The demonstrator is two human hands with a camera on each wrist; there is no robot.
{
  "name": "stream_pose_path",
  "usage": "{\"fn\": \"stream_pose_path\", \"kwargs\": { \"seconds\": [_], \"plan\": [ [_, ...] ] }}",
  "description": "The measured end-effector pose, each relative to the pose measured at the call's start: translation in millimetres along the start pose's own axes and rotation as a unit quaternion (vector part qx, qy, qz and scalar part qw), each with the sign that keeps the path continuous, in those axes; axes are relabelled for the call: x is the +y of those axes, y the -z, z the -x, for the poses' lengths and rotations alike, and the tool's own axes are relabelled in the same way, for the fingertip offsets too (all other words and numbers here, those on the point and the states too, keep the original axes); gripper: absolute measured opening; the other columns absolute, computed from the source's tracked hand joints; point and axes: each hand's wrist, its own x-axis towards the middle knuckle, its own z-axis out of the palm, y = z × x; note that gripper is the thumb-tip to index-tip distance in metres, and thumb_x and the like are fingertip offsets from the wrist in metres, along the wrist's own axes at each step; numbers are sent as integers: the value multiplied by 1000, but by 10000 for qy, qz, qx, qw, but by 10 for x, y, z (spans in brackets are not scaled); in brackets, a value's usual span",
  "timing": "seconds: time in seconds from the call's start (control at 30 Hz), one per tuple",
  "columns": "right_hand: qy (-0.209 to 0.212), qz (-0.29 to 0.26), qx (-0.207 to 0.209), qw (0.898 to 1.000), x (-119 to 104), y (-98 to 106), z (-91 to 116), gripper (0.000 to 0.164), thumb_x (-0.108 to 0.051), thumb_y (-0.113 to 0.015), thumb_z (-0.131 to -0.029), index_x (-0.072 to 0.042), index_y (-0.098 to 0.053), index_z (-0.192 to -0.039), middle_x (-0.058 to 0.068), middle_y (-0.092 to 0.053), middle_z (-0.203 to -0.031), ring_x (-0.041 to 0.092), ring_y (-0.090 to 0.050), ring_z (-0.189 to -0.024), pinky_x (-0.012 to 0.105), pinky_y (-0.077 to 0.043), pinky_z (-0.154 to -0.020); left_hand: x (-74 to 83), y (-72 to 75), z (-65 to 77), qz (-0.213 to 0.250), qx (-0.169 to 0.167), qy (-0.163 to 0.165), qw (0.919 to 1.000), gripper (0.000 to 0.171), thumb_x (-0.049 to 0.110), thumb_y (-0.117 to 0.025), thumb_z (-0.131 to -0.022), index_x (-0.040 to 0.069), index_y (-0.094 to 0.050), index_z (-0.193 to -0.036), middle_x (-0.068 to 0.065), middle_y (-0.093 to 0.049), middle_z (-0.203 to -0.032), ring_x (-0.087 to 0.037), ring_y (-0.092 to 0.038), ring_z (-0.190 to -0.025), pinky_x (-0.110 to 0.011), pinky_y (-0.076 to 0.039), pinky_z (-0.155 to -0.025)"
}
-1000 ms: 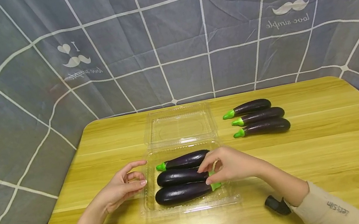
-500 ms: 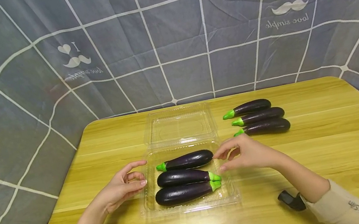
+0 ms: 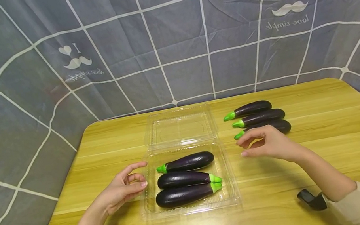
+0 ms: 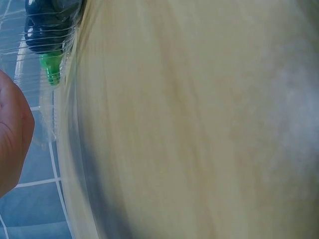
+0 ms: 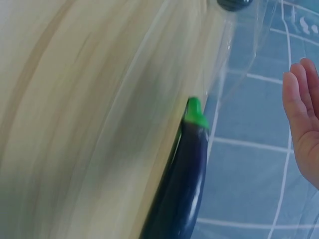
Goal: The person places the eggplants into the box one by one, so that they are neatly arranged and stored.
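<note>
Three dark purple eggplants lie side by side in the base of a clear plastic clamshell box. The far eggplant has its green stem to the left; the middle eggplant and the near eggplant have theirs to the right. My left hand is at the box's left wall, fingers loosely bent and holding nothing. My right hand is in the air right of the box, fingers relaxed, with nothing in them. It overlaps the nearest of three more eggplants on the table.
Behind that one lie the other two loose eggplants, stems to the left. The box's lid lies folded back toward the far table edge. A grey curtain with white lines hangs behind the wooden table.
My right hand has moved off the eggplants in the box and out to the right, toward the loose ones. My left hand has stayed at the box's left side.
</note>
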Motion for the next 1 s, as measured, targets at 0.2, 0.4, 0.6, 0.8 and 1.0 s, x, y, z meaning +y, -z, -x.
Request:
{"fn": "stream_pose_path", "kwargs": {
  "seconds": [0.2, 0.4, 0.6, 0.8, 1.0],
  "plan": [
    [-106, 246, 246, 9993, 64, 155, 63, 24, -11, -76, -78, -5, -69, -100, 3, -68, -92, 14, -63, -85, 27, -54, -71, -11, 12, 7, 0, -8, -13, 10000, 58, 2, -62, -87, 7, -34, -138, -1, -54, -92, -11, -59, -81, -25, -51, -74],
    [-293, 367, 441, 9979, 146, 313, 151, 26, -11, -74, -79, -2, -67, -102, 1, -68, -91, 11, -63, -83, 26, -53, -68, -27, 18, 2, 15, -22, -43, 10000, 59, 2, -63, -87, 6, -34, -138, 0, -54, -92, -11, -60, -81, -25, -51, -74],
    [-616, 580, 624, 9945, 214, 458, 250, 32, -12, -73, -81, 4, -64, -108, -1, -67, -94, 9, -63, -83, 25, -53, -68, -26, 9, -4, -25, 1, -30, 10000, 60, 2, -63, -87, 5, -33, -139, -1, -54, -92, -11, -59, -81, -24, -51, -74],
    [-754, 903, 845, 9895, 287, 590, 318, 34, -14, -72, -82, 4, -64, -109, 3, -66, -97, 3, -60, -85, 22, -51, -69, -18, 3, -1, -5, 3, -14, 10000, 60, 1, -62, -87, 5, -33, -139, -1, -54, -92, -11, -59, -81, -24, -51, -74],
    [-820, 1152, 1011, 9848, 358, 709, 377, 34, -15, -71, -83, 4, -63, -110, -2, -66, -98, 0, -58, -86, 19, -50, -69, -24, 7, -8, 8, -10, -19, 10000, 61, 2, -63, -87, 4, -32, -139, -1, -54, -92, -11, -60, -81, -24, -51, -74]
  ]
}}
